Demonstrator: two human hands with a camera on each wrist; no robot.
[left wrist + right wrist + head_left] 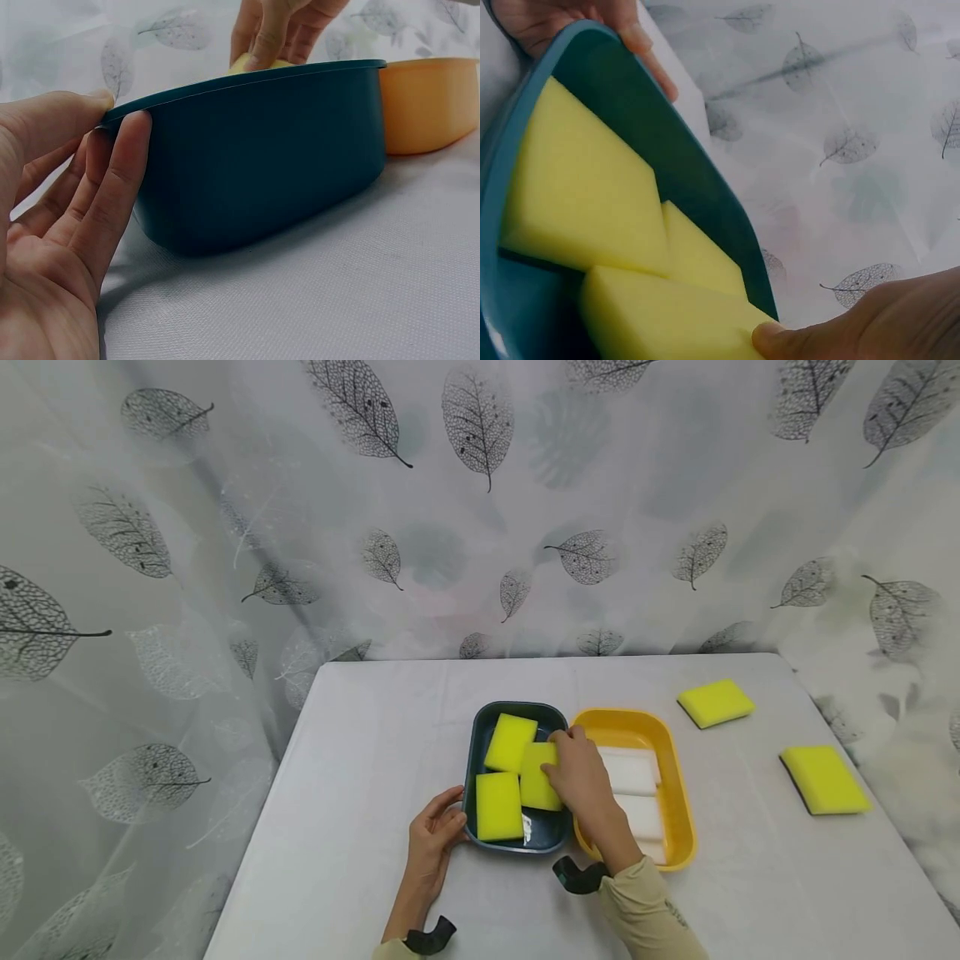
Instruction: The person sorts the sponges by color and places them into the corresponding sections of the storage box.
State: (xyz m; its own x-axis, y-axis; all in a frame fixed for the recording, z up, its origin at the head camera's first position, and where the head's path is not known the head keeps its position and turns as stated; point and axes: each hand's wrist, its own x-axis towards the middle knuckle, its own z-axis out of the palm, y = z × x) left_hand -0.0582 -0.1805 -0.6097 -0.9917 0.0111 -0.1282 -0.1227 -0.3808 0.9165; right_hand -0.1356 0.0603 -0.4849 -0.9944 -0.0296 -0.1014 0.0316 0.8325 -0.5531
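A dark teal tub [471, 793] stands on the table with three yellow sponges inside. My left hand [433, 835] pinches its left rim, thumb on top and fingers against the outer wall, as the left wrist view shows. Over the tub's right side, my right hand [581, 772] grips one yellow sponge [536, 781] between thumb and fingers; its far fingers are mostly hidden. Beside that sponge lie a front sponge [498, 806] and a back sponge [512, 742]. In the right wrist view the thumb presses the held sponge [660, 319], which touches its neighbours.
To the tub's right is a yellow tub [681, 802] holding white blocks [630, 772], partly behind my right forearm. Two more yellow sponges, one farther back [716, 702] and one nearer [825, 781], lie on the white table [360, 760]. A leaf-patterned curtain [450, 527] hangs behind.
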